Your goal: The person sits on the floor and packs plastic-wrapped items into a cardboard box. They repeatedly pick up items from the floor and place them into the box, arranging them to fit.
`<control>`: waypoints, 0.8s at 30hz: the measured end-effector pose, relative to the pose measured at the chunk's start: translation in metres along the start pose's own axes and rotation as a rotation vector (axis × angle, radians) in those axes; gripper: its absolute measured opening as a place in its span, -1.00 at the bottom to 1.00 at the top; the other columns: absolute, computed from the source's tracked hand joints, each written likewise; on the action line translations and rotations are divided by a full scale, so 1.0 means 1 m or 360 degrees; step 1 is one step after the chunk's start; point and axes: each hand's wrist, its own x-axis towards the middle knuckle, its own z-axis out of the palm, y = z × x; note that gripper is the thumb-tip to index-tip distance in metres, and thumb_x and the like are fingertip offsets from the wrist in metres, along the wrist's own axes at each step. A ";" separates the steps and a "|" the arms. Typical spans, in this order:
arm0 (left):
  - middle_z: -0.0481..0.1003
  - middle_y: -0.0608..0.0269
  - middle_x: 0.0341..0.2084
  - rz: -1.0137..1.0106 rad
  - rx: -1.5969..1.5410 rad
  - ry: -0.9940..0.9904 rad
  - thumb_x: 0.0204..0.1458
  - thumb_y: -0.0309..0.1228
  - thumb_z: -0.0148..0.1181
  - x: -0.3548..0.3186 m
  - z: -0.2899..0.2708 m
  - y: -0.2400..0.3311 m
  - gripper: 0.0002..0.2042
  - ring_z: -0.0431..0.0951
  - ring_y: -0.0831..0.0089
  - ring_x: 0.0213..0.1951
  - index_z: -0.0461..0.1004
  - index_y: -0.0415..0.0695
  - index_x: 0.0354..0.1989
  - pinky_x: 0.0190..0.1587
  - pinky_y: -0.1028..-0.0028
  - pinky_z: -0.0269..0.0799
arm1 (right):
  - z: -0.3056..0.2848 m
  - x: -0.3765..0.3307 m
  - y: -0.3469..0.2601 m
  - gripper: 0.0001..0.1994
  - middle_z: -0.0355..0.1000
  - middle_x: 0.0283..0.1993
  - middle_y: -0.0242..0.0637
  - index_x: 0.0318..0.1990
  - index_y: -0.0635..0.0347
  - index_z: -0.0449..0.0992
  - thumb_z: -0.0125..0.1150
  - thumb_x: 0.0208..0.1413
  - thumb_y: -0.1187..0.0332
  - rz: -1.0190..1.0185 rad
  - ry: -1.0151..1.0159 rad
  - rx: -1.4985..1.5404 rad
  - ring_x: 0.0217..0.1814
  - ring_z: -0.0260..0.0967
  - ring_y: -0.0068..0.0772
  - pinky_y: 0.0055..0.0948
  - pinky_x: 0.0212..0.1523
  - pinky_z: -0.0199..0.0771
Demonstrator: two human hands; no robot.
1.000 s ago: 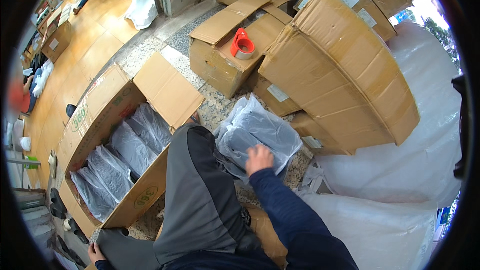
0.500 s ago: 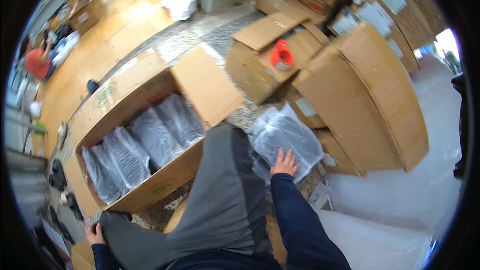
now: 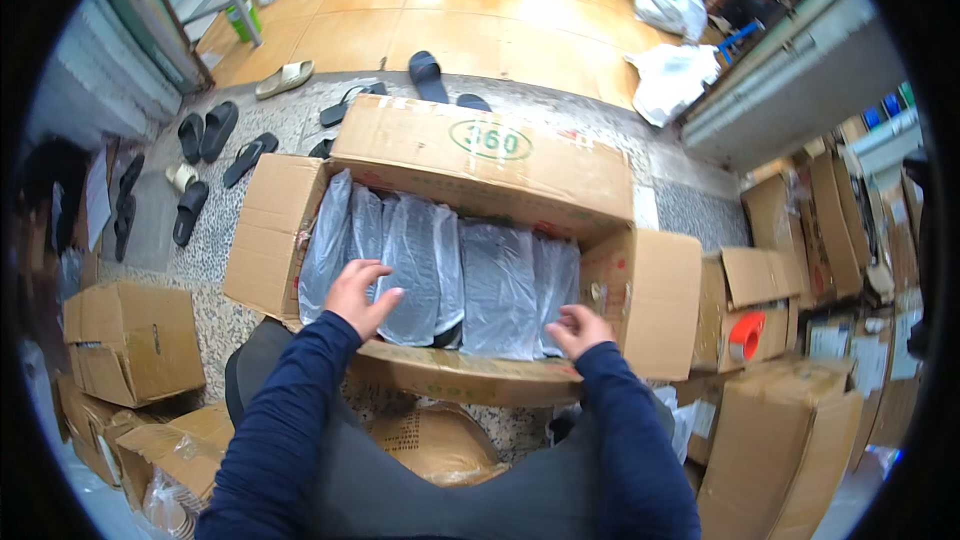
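An open cardboard box [image 3: 480, 120] stands in front of my knees with its flaps spread. Inside, several dark, flat packages in clear plastic bags [image 3: 412, 250] lie side by side. My left hand [image 3: 360, 298] hovers over the left part of the box near its front wall, thumb and fingers apart, holding nothing. At the right end, my right hand [image 3: 582, 332] is above the front edge, close to the last bagged packages [image 3: 555, 280]. Its fingers are loosely bent and apart, with nothing visible in them.
Slippers and sandals [image 3: 210, 130] lie on the floor at the left. Cardboard boxes [image 3: 130, 340] stand at the left and more [image 3: 770, 440] at the right, one bearing a red tape dispenser [image 3: 746, 336]. Beyond is a tan tiled floor [image 3: 480, 20], where part of a person shows.
The view has swung left, so the box is now centred. My right hand has left the plastic-wrapped bundle on the right, and my left hand has left my knee; both are over the box.
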 end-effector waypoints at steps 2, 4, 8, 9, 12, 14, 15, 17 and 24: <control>0.42 0.05 0.02 0.0059 0.0029 0.0017 0.01 -0.25 0.31 0.008 -0.001 0.014 -0.63 0.52 0.22 -0.07 0.52 -0.18 -0.05 -0.16 0.37 0.51 | 0.037 0.040 -0.009 0.01 0.37 0.16 0.16 0.29 0.33 0.20 0.50 -0.28 -0.10 0.0294 0.0012 -0.0616 0.24 0.33 0.03 -0.23 0.25 0.31; 0.42 0.05 0.02 0.0099 -0.0056 0.0012 0.01 -0.25 0.30 0.014 -0.013 0.029 -0.62 0.52 0.20 -0.07 0.51 -0.18 -0.03 -0.15 0.35 0.51 | 0.081 0.079 0.030 0.09 0.32 0.20 0.21 0.32 0.41 0.10 0.50 -0.29 -0.12 0.0432 0.0363 -0.0571 0.29 0.27 0.06 -0.23 0.29 0.25; 0.44 0.10 -0.04 -0.0214 -0.0154 0.0016 0.01 -0.29 0.28 0.017 -0.028 0.016 -0.64 0.52 0.30 -0.13 0.50 -0.18 -0.03 -0.16 0.39 0.49 | 0.133 0.091 -0.042 -0.02 0.32 0.18 0.25 0.23 0.48 0.24 0.49 -0.28 -0.06 0.0856 0.0306 -0.0394 0.27 0.28 0.08 -0.25 0.28 0.26; 0.45 0.13 -0.07 -0.0220 -0.0261 0.0049 0.01 -0.31 0.28 0.022 -0.034 0.023 -0.66 0.52 0.34 -0.15 0.51 -0.19 -0.05 -0.17 0.40 0.49 | 0.136 0.099 -0.052 -0.06 0.33 0.17 0.26 0.20 0.49 0.27 0.48 -0.27 -0.03 0.0796 0.0277 -0.0372 0.26 0.29 0.09 -0.25 0.27 0.26; 0.45 0.13 -0.07 -0.0260 -0.0306 0.0024 0.01 -0.34 0.28 0.027 -0.037 0.021 -0.68 0.52 0.37 -0.17 0.51 -0.19 -0.07 -0.19 0.42 0.49 | 0.156 0.103 -0.056 -0.25 0.40 0.07 0.27 0.07 0.49 0.41 0.43 -0.21 0.07 0.0431 0.0305 -0.0529 0.17 0.36 0.14 -0.21 0.21 0.32; 0.45 0.14 -0.08 -0.0240 -0.0500 0.0080 0.00 -0.36 0.29 0.023 -0.035 0.026 -0.69 0.52 0.39 -0.20 0.51 -0.19 -0.07 -0.21 0.45 0.49 | 0.162 0.101 -0.053 -0.34 0.45 -0.02 0.26 0.03 0.43 0.44 0.40 -0.18 0.11 0.0319 0.0436 -0.0412 0.09 0.41 0.16 -0.15 0.15 0.37; 0.46 0.15 -0.09 -0.0232 -0.0578 0.0120 0.00 -0.37 0.30 0.022 -0.037 0.026 -0.69 0.53 0.41 -0.21 0.52 -0.18 -0.08 -0.22 0.46 0.49 | 0.163 0.097 -0.051 -0.35 0.48 -0.09 0.23 -0.04 0.46 0.45 0.42 -0.21 0.08 0.0202 0.0518 -0.0377 -0.01 0.43 0.22 -0.12 0.09 0.40; 0.47 0.15 -0.12 -0.0161 -0.0566 0.0186 0.00 -0.38 0.30 0.021 -0.050 0.036 -0.70 0.53 0.42 -0.23 0.52 -0.18 -0.08 -0.24 0.48 0.49 | 0.167 0.084 -0.022 -0.55 0.54 -0.18 -0.01 -0.09 0.40 0.45 0.40 -0.10 0.29 -0.0037 0.0374 0.0342 -0.15 0.51 -0.09 -0.27 -0.03 0.45; 0.53 0.14 -0.22 -0.0418 -0.0189 -0.0117 0.01 -0.32 0.29 0.019 -0.036 0.015 -0.67 0.57 0.40 -0.28 0.53 -0.24 -0.09 -0.24 0.43 0.49 | 0.134 0.055 -0.037 -0.69 0.52 -0.18 -0.29 -0.07 0.35 0.46 0.32 0.01 0.49 -0.0046 0.0286 0.0985 -0.20 0.45 -0.47 -0.43 -0.09 0.45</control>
